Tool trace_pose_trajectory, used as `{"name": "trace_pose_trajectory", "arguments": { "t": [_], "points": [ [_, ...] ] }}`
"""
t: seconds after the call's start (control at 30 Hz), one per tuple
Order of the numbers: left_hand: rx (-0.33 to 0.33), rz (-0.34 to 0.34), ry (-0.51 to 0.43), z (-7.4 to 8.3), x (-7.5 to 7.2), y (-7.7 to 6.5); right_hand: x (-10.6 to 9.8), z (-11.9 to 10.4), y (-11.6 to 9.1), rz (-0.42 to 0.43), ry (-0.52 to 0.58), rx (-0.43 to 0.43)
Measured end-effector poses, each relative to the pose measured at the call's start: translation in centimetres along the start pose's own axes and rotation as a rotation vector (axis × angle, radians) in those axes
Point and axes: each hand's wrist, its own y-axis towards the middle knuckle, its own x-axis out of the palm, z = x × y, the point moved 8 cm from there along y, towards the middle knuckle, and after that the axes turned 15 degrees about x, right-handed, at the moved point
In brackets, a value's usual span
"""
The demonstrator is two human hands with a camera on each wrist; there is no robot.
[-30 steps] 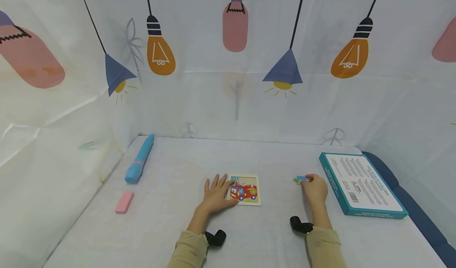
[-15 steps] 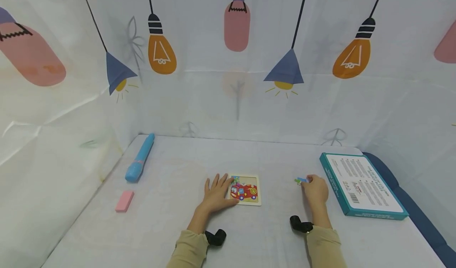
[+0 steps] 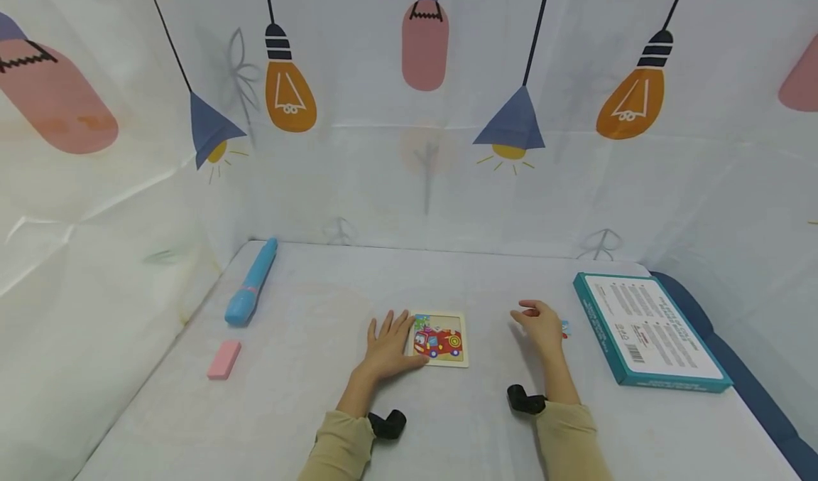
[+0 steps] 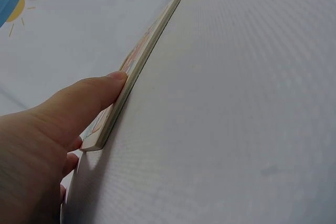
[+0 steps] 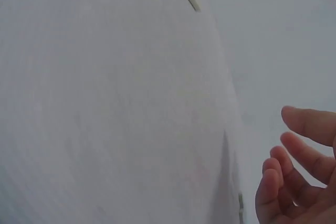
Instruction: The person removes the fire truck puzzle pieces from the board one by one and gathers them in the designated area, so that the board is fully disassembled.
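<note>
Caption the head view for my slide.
Left hand rests on a red-truck puzzle; the empty right hand hovers near a colorful piece, a teal box at right.

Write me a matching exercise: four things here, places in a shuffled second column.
1. Pink rectangular block
2. Long blue tapered object
3. Flat teal-and-white box
4. Square pale-framed vehicle puzzle

A. Right of the right hand
B. Left of left hand, lower in head view
C. Touched by the left hand
D. Left of left hand, higher in head view

Pairs: 1B, 2D, 3A, 4C
</note>
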Motion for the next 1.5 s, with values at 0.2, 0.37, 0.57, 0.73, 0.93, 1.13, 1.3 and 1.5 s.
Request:
{"name": "trace_pose_trajectory", "arguments": {
  "t": [0.2, 0.37, 0.57, 0.73, 0.93, 1.13, 1.3, 1.5],
  "points": [
    [0.001, 0.0, -0.004, -0.1, 0.1, 0.1, 2.8, -1.3, -0.7, -0.093, 0.053, -0.035],
    [0.0, -0.004, -0.001, -0.1, 0.1, 0.0, 4.6, -2.4, -1.3, -0.122, 0.07, -0.061],
    [-0.003, -0.008, 0.001, -0.1, 0.1, 0.0, 6.6, -3.7, -2.4, -0.171, 0.087, -0.081],
    [-0.006, -0.015, 0.012, -0.2, 0.2, 0.0, 8.5, -4.8, -3.4, -0.203, 0.058, -0.099],
    [-0.006, -0.018, 0.011, -0.2, 0.2, 0.1, 11.1, -6.0, -4.8, -0.281, -0.09, -0.156],
    [0.009, -0.02, 0.016, -0.2, 0.2, 0.1, 12.8, -7.2, -6.2, -0.295, -0.271, -0.255],
    [0.017, -0.017, 0.015, -0.1, 0.2, 0.0, 13.3, -7.8, -6.9, -0.268, -0.326, -0.281],
    [0.024, -0.007, 0.015, 0.0, 0.0, 0.0, 13.6, -8.1, -7.0, -0.229, -0.356, -0.274]
  ]
}}
